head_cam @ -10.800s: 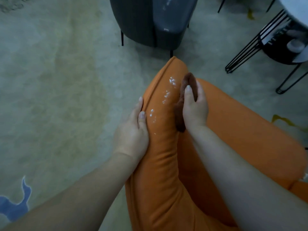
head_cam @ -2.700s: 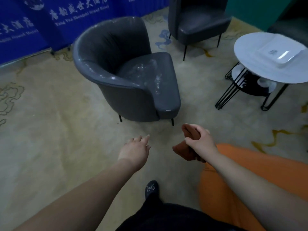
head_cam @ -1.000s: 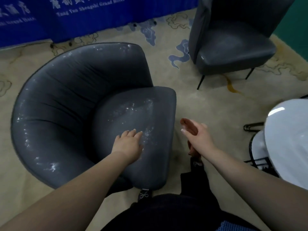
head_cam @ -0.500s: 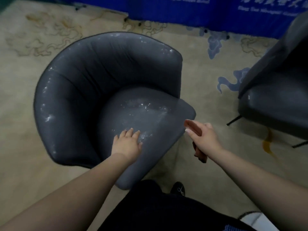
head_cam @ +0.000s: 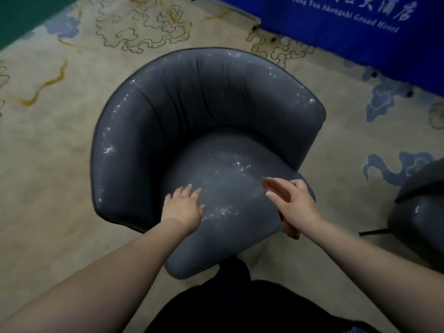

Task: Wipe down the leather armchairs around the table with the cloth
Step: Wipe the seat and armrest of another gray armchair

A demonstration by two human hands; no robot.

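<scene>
A dark grey leather tub armchair [head_cam: 168, 111] fills the middle of the view, with white specks and smears on its seat and along its curved rim. My left hand [head_cam: 183, 207] lies flat on the front left of the seat, fingers straight. My right hand [head_cam: 292, 205] grips the folded brown cloth [head_cam: 276, 188] over the seat's front right corner. The cloth sticks out past my fingers, and its lower end shows below my palm. I cannot tell whether the cloth touches the leather.
A second dark grey armchair [head_cam: 420, 207] stands at the right edge, one thin black leg showing. A blue banner [head_cam: 360, 27] with white lettering stands at the back right. Beige patterned carpet [head_cam: 60, 152] surrounds the chairs. My dark clothing fills the bottom middle.
I left the orange chair and came to the grey one. In the last second the view swung to face it squarely. My left hand stays on the seat; my right hand came over the seat's front corner.
</scene>
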